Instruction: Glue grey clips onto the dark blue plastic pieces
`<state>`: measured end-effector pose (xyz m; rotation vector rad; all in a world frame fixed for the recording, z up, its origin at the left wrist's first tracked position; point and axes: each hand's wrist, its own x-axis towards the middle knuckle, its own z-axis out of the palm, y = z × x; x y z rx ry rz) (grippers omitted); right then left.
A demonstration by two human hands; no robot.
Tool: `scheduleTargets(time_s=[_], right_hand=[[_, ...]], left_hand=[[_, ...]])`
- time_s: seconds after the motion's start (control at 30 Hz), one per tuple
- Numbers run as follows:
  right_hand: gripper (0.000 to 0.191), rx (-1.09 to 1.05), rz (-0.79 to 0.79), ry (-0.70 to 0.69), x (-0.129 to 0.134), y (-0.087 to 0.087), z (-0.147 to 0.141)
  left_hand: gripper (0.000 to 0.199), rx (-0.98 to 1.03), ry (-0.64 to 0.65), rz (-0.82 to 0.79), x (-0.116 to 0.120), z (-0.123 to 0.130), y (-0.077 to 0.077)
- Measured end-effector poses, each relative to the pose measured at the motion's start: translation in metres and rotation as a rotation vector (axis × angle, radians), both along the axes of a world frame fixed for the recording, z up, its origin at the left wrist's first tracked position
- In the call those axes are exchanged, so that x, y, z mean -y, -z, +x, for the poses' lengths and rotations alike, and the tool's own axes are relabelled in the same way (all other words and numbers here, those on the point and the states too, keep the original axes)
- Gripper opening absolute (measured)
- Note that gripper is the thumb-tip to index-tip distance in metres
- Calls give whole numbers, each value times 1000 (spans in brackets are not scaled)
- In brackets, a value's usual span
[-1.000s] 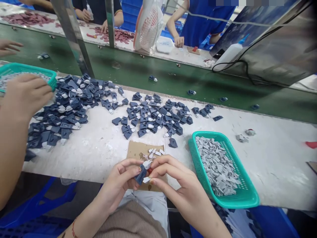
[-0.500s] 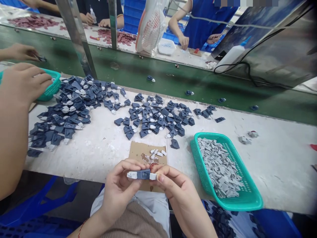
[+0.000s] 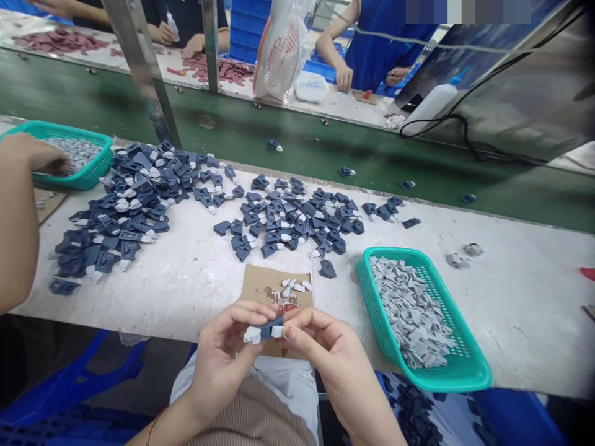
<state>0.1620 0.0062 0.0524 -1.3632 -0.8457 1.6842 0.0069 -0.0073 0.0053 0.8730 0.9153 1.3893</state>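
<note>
Over the table's near edge, my left hand [image 3: 227, 347] grips a dark blue plastic part [image 3: 266, 331] between thumb and fingers. A white piece sticks out of the part's left end. My right hand [image 3: 325, 344] pinches a small white plastic piece [image 3: 277, 332] against the part's right end; whether it is seated inside I cannot tell. Just beyond my fingers lies a brown cardboard sheet [image 3: 253, 282] with several loose white pieces [image 3: 295, 286] and wet-looking smears. To the right stands a green basket [image 3: 469, 375] full of light grey-white pieces [image 3: 411, 316].
Piles of blue parts [image 3: 149, 179] cover the table's left and middle. A co-worker's hand [image 3: 39, 155] reaches into another green basket [image 3: 100, 170]. Behind runs a green conveyor belt [image 3: 223, 127] carrying spaced parts. A metal post [image 3: 139, 68] and white bottle [image 3: 430, 108] stand beyond.
The white piece in my right hand has moved left, closer against the blue part, which has tilted. The co-worker's hand has lowered into the left basket. Parts on the belt have shifted left.
</note>
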Motion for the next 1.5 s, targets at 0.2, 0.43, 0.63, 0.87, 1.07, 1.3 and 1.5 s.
scheduleTargets(time_s=[0.2, 0.43, 0.63, 0.87, 1.07, 1.3, 1.5], right_hand=[[25, 85, 51, 46, 3, 4, -4], [22, 126, 201, 167, 8, 12, -17], [14, 81, 249, 262, 10, 15, -30], [16, 29, 308, 234, 15, 16, -28], [8, 108, 441, 213, 16, 13, -26], [6, 193, 457, 260, 13, 14, -30], [12, 133, 465, 293, 0, 19, -30]], left_hand=[[15, -11, 2, 13, -1, 2, 0], [10, -72, -20, 1, 1, 4, 0], [26, -77, -18, -56, 7, 8, -1], [26, -47, 23, -34, 2, 6, -8], [18, -20, -97, 33, 7, 18, -11], [16, 20, -92, 3, 1, 22, -8], [24, 62, 9, 55, -15, 19, -8]])
